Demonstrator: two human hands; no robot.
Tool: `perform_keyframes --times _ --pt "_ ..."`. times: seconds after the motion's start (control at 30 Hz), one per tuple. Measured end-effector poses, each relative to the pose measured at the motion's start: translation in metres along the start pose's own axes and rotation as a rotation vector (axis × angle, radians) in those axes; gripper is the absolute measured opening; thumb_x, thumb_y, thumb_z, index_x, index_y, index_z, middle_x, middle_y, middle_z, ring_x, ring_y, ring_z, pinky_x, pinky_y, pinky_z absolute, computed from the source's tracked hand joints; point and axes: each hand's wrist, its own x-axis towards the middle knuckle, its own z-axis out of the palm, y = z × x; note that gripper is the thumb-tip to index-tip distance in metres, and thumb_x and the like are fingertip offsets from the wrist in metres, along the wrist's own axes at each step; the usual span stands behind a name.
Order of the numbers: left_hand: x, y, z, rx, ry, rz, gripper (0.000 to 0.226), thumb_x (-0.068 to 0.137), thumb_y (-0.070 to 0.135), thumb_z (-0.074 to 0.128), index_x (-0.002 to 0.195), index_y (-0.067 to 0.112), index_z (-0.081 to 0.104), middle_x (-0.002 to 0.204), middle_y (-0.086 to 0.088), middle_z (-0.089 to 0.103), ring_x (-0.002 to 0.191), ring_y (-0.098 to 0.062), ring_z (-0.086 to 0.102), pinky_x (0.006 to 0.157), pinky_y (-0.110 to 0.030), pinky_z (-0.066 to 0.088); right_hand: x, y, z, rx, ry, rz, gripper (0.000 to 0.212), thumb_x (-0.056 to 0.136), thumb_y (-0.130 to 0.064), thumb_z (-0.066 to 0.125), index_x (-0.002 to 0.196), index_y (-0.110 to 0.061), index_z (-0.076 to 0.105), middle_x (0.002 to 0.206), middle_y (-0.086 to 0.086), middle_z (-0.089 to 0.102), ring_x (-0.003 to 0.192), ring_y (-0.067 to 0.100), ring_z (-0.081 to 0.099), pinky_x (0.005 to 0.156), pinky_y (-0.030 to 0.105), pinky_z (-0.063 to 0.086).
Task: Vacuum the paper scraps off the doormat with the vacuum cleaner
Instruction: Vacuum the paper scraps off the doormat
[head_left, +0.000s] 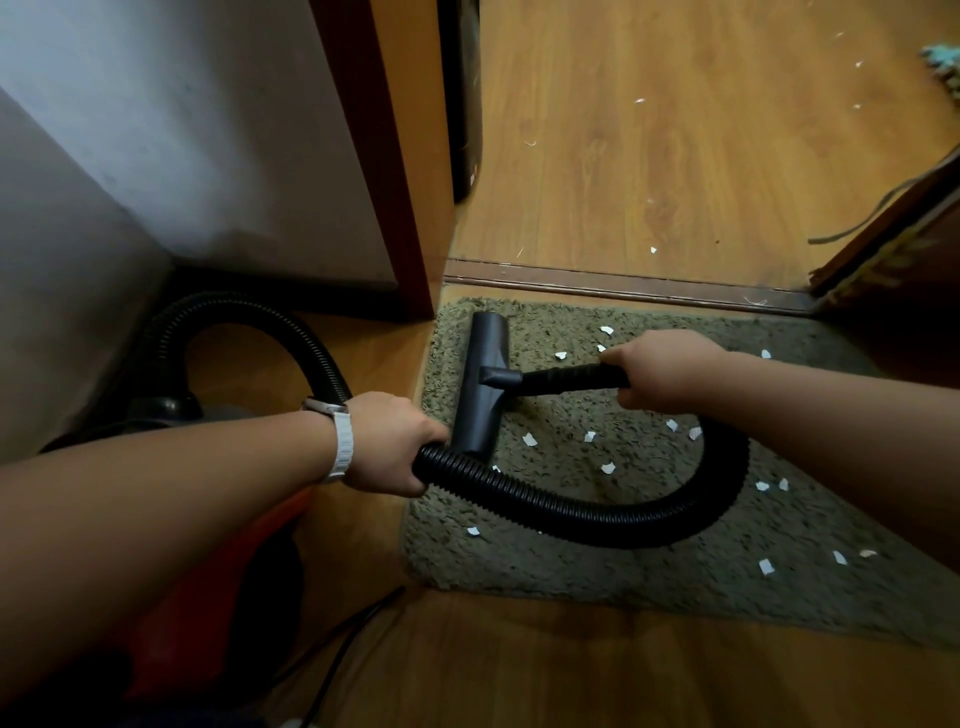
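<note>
A shaggy grey-green doormat (649, 566) lies before a doorway, with several white paper scraps (608, 467) scattered over it. The dark vacuum nozzle head (485, 384) lies flat on the mat's left part. My right hand (660, 371) grips the black wand just behind the head. My left hand (389, 441) holds the ribbed black hose (597, 519), which loops across the mat between the two hands. A second stretch of hose arches back to the red vacuum body (208, 597) at lower left, mostly hidden under my left forearm.
A white wall and a brown door frame (384, 156) close off the left. A metal threshold strip (623, 286) crosses behind the mat, with wooden floor and a few scraps beyond. A dark door edge (898, 244) stands at right. A black power cord (337, 654) runs along the near floor.
</note>
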Motion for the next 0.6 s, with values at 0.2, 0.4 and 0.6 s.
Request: perform_keyframes --times 0.2,0.4,0.6 --pt "0.012 0.006 -0.004 -0.01 0.024 0.001 0.025 0.078 0.041 0.061 0.07 0.033 0.039 0.071 0.01 0.055 0.071 -0.013 0.058 0.065 -0.031 0.053 -0.012 0.026 0.004 0.035 -0.009 0.087 0.038 0.09 -0.029 0.06 0.128 -0.035 0.056 0.078 -0.009 0.061 0.064 0.009 0.059 0.051 0.025 0.052" --pt "0.025 0.022 -0.008 0.007 0.013 0.031 0.025 0.078 0.045 0.06 0.072 0.034 0.038 0.075 0.009 0.057 0.073 -0.015 0.059 0.069 -0.033 0.054 -0.022 0.047 0.012 0.012 -0.023 0.15 0.027 0.09 -0.031 0.062 0.117 -0.032 0.059 0.078 -0.008 0.06 0.064 0.008 0.057 0.046 0.022 0.041" --pt "0.022 0.024 -0.007 0.007 0.02 0.047 0.018 0.076 0.044 0.06 0.086 0.031 0.051 0.078 0.01 0.06 0.075 -0.015 0.06 0.071 -0.031 0.054 -0.019 0.042 0.012 0.01 -0.025 0.124 0.028 0.091 -0.032 0.062 0.119 -0.031 0.06 0.08 -0.008 0.06 0.066 0.008 0.058 0.047 0.022 0.042"
